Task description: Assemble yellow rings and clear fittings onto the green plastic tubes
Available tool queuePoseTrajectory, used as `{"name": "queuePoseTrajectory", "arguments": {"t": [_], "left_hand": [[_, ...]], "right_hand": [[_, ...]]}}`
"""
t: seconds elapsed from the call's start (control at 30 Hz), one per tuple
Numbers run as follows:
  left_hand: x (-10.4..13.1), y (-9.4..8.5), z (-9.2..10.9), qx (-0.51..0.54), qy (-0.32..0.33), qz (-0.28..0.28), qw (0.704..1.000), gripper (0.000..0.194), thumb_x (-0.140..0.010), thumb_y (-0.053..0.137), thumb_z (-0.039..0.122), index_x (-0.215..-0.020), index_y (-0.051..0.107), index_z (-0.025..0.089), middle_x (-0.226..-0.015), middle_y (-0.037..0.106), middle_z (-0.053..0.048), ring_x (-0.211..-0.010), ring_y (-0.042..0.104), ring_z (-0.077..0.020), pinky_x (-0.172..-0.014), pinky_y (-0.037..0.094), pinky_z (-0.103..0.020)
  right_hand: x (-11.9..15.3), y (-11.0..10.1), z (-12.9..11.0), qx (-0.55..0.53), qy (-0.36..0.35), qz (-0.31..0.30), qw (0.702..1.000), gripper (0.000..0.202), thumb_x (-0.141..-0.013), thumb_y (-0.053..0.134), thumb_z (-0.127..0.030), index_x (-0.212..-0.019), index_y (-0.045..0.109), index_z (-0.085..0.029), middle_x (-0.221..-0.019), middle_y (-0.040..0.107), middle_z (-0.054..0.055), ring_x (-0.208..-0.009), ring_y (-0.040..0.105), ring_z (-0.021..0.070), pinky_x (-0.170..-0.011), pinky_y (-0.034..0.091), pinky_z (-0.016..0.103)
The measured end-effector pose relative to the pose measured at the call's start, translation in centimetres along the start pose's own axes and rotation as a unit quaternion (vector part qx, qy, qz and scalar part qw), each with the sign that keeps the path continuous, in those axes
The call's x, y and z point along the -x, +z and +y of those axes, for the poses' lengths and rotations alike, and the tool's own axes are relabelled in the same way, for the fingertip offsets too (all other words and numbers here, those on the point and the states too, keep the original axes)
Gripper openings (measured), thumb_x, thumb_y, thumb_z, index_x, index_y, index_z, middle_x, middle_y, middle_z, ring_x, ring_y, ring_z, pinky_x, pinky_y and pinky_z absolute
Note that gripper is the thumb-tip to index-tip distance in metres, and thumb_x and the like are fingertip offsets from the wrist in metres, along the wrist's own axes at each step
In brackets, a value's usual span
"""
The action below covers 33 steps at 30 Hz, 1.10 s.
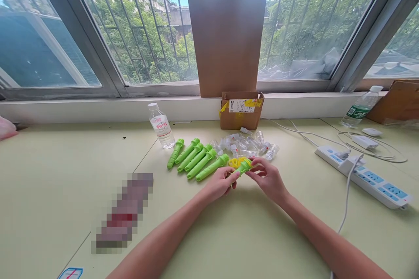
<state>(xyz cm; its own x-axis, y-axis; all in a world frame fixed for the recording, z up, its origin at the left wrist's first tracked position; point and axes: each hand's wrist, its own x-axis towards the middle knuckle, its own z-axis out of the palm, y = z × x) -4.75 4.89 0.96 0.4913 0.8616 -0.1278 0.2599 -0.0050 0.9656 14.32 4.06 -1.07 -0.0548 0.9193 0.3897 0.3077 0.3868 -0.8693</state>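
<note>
My left hand [225,181] is closed around a green plastic tube [242,167] with a wider ribbed end. At that wide end, the fingertips of my right hand [266,178] pinch it, close to something yellow around the collar. Just behind lie thin yellow rings or loops [233,163], partly hidden by the tube. To the left of my hands, several similar green tubes [212,167] rest side by side, slanting on the table. Behind my hands is a loose pile of clear plastic pieces [242,141], some with white and red parts.
A small open cardboard box [241,117] stands at the sill before an upright brown board [227,43]. Water bottles [162,126] stand left and far right. A white power strip [363,176] with cables lies right. A pixelated object [126,213] is at left on the table [262,235].
</note>
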Motion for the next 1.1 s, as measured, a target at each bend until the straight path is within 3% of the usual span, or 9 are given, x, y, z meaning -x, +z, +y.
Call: {"name": "queuePoseTrajectory", "arguments": {"t": [0.73,1.1], "left_hand": [[-0.07,-0.12,0.03,0.006,-0.001,-0.004,1.000,0.043,-0.080,0.048,0.059,-0.079,0.053,0.016,-0.063,0.056,0.002,-0.036,0.036,-0.0035,-0.035,0.027,-0.017],[-0.13,-0.03,-0.44,0.030,0.018,-0.013,0.999,0.048,-0.081,0.045,0.061,-0.082,0.058,0.015,-0.070,0.063,-0.002,-0.037,0.038,-0.0039,-0.036,0.025,-0.018]], "right_hand": [[0.07,-0.05,-0.01,0.003,-0.005,0.017,1.000,0.024,-0.076,0.067,-0.040,-0.078,0.052,-0.021,-0.112,0.062,0.009,-0.070,0.067,0.0176,-0.062,0.057,0.034],[0.11,-0.07,0.13,0.005,-0.018,0.029,0.999,0.024,-0.075,0.067,-0.041,-0.077,0.054,-0.021,-0.111,0.063,0.009,-0.069,0.066,0.0174,-0.064,0.058,0.037]]}}
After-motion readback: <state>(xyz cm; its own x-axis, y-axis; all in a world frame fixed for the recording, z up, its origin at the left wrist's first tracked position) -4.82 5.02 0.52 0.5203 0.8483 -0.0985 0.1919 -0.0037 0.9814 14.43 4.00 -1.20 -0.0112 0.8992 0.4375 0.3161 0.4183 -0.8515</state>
